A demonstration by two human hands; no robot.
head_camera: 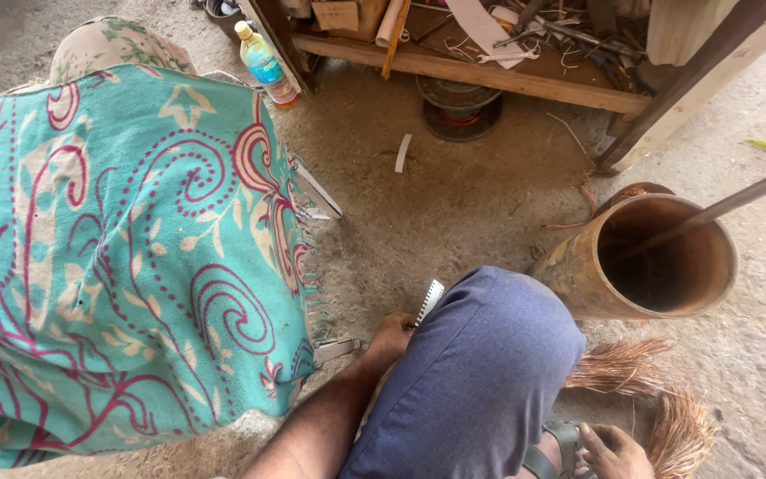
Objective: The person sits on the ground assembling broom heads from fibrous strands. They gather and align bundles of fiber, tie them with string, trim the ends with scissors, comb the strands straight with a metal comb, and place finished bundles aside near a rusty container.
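Observation:
My left hand [389, 337] reaches out along the sandy ground beside my bent knee in blue shorts [480, 372]. Its fingers close at the base of a white toothed strip [430, 301] that sticks up from behind the knee. My right hand [615, 452] lies at the bottom edge, next to a grey strap [560, 448] and a bundle of dry brown fibres [658, 399]. Its fingers are curled, and whether they hold anything is hidden.
A big teal cloth with pink swirls [117, 248] covers a bulky shape on the left, with metal pieces [319, 191] poking out. A wide brown tube [658, 257] holding a thin rod [738, 200] stands at right. A wooden shelf of tools [489, 75] and a plastic bottle [264, 64] are behind.

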